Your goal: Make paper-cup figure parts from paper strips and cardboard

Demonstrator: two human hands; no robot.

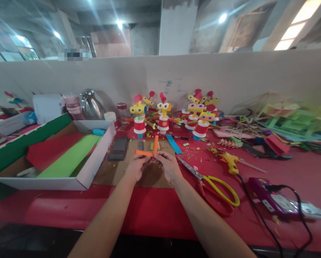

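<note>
Two orange paper strips [156,144] meet at a corner between my hands, one pointing away and one reaching left. My left hand [136,167] pinches the strips near the corner. The fingers of my right hand [168,165] are closed on the same corner from the right. Beneath both hands lies a brown cardboard sheet [149,175]. A blue paper strip [174,144] rests just beyond my right hand, and a small yellow-green piece sits behind the strips. Large scissors [216,186] with yellow and red handles lie open to the right.
Paper-cup figures [163,122] stand at the back. A white box [52,183] with red and green paper is at the left. On the right are a yellow glue gun [230,161], a purple power strip [274,202] with black cords, and paper scraps. A steel jug [91,105] stands behind the box.
</note>
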